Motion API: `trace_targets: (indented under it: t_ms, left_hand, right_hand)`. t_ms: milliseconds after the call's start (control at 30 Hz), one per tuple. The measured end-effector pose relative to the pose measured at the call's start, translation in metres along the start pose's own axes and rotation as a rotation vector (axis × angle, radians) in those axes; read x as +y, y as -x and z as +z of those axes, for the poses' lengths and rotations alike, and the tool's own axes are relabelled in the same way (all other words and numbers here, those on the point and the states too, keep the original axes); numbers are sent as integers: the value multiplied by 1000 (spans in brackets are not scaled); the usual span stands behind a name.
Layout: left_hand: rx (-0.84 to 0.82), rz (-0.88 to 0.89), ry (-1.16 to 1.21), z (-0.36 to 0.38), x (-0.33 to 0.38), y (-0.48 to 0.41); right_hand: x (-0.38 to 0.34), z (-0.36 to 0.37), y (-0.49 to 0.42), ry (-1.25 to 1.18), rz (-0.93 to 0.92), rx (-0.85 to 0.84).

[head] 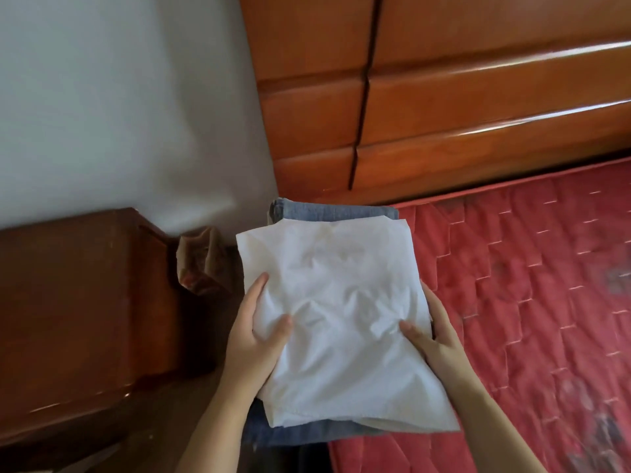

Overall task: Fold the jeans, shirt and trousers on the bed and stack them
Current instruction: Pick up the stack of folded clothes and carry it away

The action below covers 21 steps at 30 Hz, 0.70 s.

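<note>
A folded white shirt [336,302] lies on top of folded blue jeans [333,209], whose denim shows past the shirt's far edge and under its near edge. The stack is held over the left edge of the red quilted bed [532,302]. My left hand [254,332] grips the stack's left side, thumb pressed on the shirt. On the right side, my right hand [433,339] grips it the same way, thumb on top. I cannot pick out the trousers; they may be hidden in the stack.
A glossy orange wooden headboard [444,107] runs along the far side of the bed. A dark wooden nightstand [85,308] stands to the left, with a crumpled brown paper bag [201,261] between it and the stack. A grey wall is behind.
</note>
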<state>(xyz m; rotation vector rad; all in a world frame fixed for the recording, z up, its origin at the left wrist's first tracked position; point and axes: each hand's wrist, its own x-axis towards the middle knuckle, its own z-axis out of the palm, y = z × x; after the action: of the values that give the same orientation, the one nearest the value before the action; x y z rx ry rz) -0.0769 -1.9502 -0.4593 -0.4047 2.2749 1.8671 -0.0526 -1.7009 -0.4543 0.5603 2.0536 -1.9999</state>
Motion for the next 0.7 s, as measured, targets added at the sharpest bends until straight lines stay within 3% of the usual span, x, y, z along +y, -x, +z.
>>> trace_targets:
  t_ms: [400, 700]
  left_hand:
    - [67, 28, 37, 118, -101, -107]
    - [90, 15, 30, 149, -138, -118]
  right_hand:
    - [69, -66, -165, 152, -36, -71]
    - [104, -81, -194, 174, -19, -41]
